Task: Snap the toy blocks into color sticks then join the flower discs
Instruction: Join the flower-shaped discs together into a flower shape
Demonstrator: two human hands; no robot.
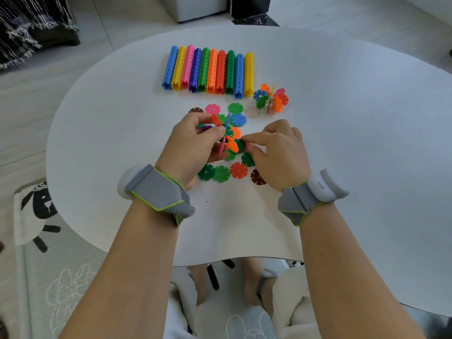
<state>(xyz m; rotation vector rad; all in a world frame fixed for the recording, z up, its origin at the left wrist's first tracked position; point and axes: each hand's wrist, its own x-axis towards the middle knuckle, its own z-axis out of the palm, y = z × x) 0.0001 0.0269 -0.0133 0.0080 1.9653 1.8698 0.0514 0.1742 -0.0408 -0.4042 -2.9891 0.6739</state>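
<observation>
Several finished color sticks (209, 70) lie side by side at the back of the white table (342, 143). A joined cluster of flower discs (271, 97) stands to their right. My left hand (193, 145) grips a second, partly built disc cluster (228, 138) just above the table. My right hand (276, 150) pinches a green disc (240, 145) against that cluster's right side. Loose discs lie flat around my hands: pink (212, 109), green (235, 108) and blue (238, 119) behind, green (206, 172) and red (238, 170) in front.
A brown disc (257, 177) lies partly under my right wrist and another brown one (195, 110) sits behind my left hand. The table's near edge curves in toward my lap. A grey cabinet (195, 8) stands on the floor beyond the table.
</observation>
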